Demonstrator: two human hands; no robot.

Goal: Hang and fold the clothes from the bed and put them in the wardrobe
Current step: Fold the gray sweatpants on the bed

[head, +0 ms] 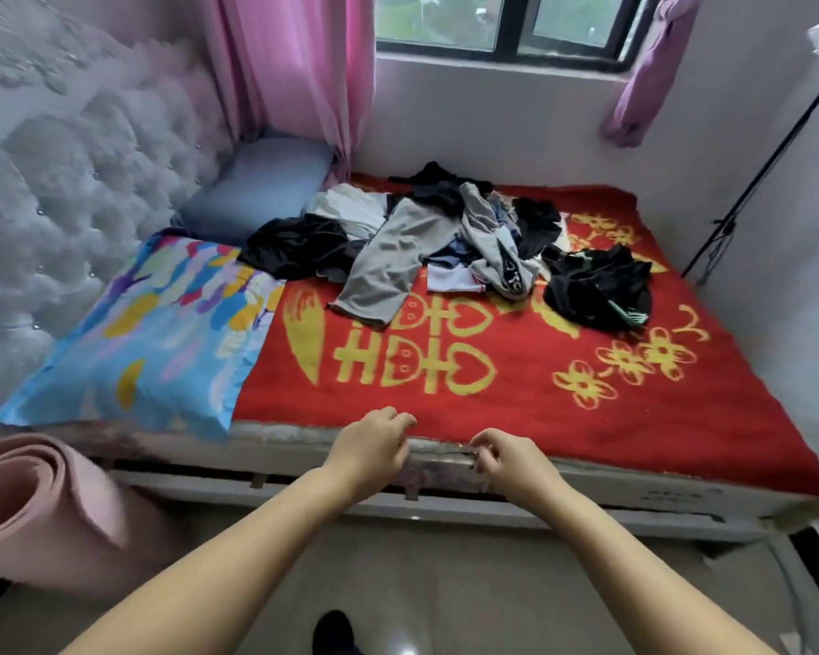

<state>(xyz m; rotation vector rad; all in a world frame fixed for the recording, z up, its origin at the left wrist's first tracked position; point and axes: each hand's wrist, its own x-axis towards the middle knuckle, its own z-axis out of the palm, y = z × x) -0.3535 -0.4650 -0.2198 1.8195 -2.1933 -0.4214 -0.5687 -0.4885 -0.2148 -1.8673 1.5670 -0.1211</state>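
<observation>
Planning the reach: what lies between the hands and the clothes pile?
Only bare red blanket separates the hands from the clothes, seen in the head view.

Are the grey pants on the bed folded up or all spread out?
Spread out, not folded. The grey pants lie loose and crumpled on the red blanket, one leg stretched toward the bed's near edge.

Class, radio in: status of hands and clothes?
Left hand, right hand: empty, loosely curled, at bed edge. Clothes pile untouched, far side. Nothing in between.
</observation>
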